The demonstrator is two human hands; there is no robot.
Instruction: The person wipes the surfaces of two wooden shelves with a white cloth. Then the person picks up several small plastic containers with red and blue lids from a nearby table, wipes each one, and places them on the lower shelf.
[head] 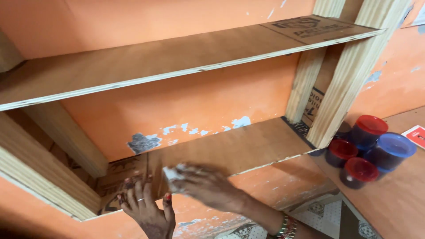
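My left hand rests flat against the front edge of a low plywood shelf, fingers spread, a ring on one finger and red polish on the nails. My right hand, blurred by motion, lies on the shelf top just right of it, fingers closed on a small white cloth or pad. Bangles circle the right wrist.
A second plywood shelf runs above, held by pale wooden uprights. The orange wall behind has flaked paint patches. Several dark plastic jars with red and blue lids stand on a surface at right, near a red card.
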